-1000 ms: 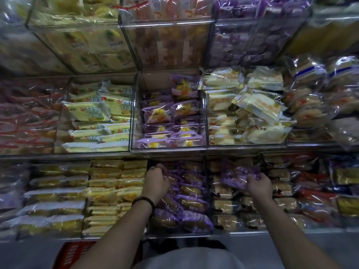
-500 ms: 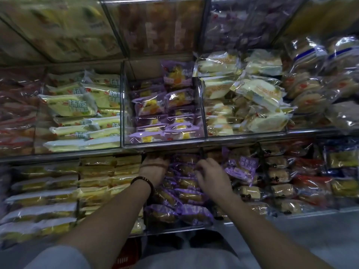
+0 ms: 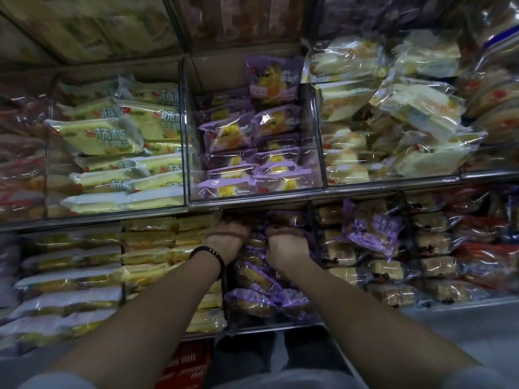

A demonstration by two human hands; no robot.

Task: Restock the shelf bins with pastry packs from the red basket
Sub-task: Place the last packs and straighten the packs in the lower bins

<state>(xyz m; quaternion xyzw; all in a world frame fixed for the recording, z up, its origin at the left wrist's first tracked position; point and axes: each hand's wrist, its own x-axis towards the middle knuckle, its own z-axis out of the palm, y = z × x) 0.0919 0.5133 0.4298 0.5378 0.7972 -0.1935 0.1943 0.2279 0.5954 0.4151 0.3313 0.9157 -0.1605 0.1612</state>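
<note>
Left hand (image 3: pixel 226 242) and right hand (image 3: pixel 285 249) reach into the purple pastry-pack bin (image 3: pixel 252 322); fingers hidden beneath the shelf edge (image 3: pixel 351 192); grip cannot be told.

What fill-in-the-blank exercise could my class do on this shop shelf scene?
The packs in the lower bin that the left hand and right hand reach into are ____.
The dark bracelet is on the ____ wrist.
The basket at the bottom of the view is ____.
Missing words: purple; left; red.
</note>
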